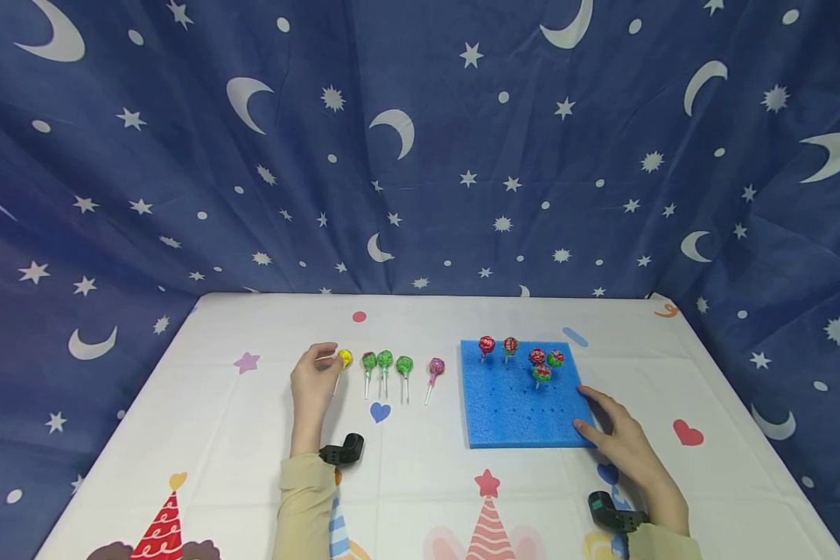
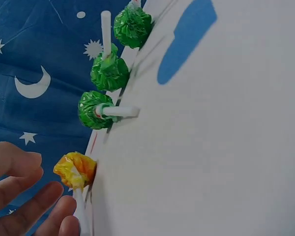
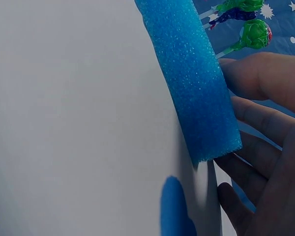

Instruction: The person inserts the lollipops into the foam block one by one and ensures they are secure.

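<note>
Right hand (image 1: 624, 442), spread, touches right edge of blue board (image 1: 518, 424); left of it, left hand (image 1: 313, 386) half-open, empty, wrist-view gap to yellow lollipop (image 2: 73, 168).

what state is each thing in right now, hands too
Blue foam board: lying flat, holed
Five lollipops in it: wrapped, heads up
Yellow lollipop: wrapped, lying down
Three green lollipops: wrapped, lying down
Pink lollipop: wrapped, lying down
Left hand: at the yellow lollipop
Right hand: touching the board

The right wrist view's top edge crops the blue foam block (image 3: 194, 81) — and a green lollipop (image 3: 247, 5).
</note>
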### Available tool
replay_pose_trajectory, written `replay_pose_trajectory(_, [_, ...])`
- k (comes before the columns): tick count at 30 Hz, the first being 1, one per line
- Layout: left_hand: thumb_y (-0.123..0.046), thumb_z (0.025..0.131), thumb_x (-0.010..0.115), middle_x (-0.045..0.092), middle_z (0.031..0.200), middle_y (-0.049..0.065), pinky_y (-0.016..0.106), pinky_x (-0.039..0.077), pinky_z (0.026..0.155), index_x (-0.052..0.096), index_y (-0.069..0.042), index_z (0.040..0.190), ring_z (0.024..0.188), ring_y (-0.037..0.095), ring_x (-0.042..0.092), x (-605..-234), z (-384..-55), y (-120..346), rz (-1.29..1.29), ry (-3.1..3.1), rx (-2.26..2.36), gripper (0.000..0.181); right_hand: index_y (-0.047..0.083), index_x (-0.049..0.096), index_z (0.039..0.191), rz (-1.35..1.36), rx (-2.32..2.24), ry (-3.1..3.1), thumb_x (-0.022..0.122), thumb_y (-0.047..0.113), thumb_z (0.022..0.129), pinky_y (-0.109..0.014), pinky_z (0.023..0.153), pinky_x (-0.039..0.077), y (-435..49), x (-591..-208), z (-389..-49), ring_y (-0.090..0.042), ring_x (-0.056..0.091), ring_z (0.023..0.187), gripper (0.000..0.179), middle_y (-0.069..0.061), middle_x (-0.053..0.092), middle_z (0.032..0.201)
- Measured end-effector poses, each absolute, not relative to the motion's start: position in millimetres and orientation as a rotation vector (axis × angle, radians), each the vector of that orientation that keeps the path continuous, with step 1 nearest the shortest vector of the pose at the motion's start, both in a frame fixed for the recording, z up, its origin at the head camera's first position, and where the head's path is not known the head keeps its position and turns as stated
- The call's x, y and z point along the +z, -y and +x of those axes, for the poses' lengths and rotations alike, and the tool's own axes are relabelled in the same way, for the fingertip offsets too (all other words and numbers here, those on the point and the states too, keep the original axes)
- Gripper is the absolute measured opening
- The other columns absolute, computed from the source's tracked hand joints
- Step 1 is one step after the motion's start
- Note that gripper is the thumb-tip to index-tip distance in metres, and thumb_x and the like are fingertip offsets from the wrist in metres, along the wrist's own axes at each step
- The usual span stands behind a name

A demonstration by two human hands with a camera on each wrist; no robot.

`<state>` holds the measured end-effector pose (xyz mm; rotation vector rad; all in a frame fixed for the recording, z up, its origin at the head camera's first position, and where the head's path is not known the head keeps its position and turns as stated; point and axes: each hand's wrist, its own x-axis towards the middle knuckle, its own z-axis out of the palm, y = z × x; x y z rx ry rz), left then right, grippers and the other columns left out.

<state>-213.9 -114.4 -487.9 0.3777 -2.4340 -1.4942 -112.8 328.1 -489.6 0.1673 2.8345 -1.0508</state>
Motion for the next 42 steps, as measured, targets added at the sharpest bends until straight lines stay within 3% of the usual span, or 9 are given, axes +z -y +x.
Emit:
replay_pose_trajectory(4, [-0.01,0.086,0.062,0.065,0.117,0.019,0.04,0.055,0.078,0.066,-0.005,0.114,0.103,0.033,0.064,-492,-217,115,0.382,2.439,-1.479,0.028,0.014,0.031,0.149,0.171,-1.049,-2.834,0.061,0.04,0.092,-0.075,0.104,0.019,-328,-490,-113,-0.055,0.018,0.14,0.07,-0.028,0.025,0.154])
replay_pose_trajectory(11, [-0.011,0.088,0.063,0.062,0.127,0.019,0.048,0.048,0.097,0.061,-0.006,0.123,0.117,0.035,0.058,-495,-224,121,0.398,2.515,-1.549,0.035,0.013,0.032,0.149,0.164,-1.049,-2.836,0.062,0.04,0.091,-0.074,0.105,0.019,-329,-490,-114,-0.054,0.018,0.14,0.071,-0.028,0.025,0.154])
replay_pose_trajectory(19, [-0.011,0.084,0.067,0.064,0.124,0.017,0.047,0.043,0.102,0.063,-0.006,0.121,0.117,0.035,0.057,-497,-228,120,0.347,2.553,-1.529,0.037,0.014,0.031,0.149,0.172,-1.054,-2.831,0.061,0.041,0.091,-0.074,0.105,0.018,-329,-490,-113,-0.055,0.018,0.14,0.07,-0.028,0.025,0.154])
replay_pose_trajectory(35, [-0.006,0.082,0.068,0.068,0.115,0.02,0.049,0.043,0.1,0.066,-0.004,0.116,0.112,0.036,0.06,-499,-227,117,0.313,2.562,-1.453,0.034,0.014,0.031,0.149,0.187,-1.046,-2.814,0.06,0.043,0.092,-0.074,0.105,0.018,-328,-489,-113,-0.054,0.018,0.14,0.071,-0.028,0.024,0.154])
replay_pose_trajectory(42, [-0.006,0.083,0.067,0.069,0.112,0.019,0.039,0.049,0.086,0.067,-0.004,0.115,0.101,0.031,0.062,-498,-227,116,0.35,2.558,-1.463,0.032,0.014,0.029,0.15,0.195,-1.041,-2.807,0.06,0.043,0.091,-0.074,0.105,0.018,-329,-490,-114,-0.054,0.017,0.141,0.072,-0.027,0.023,0.155])
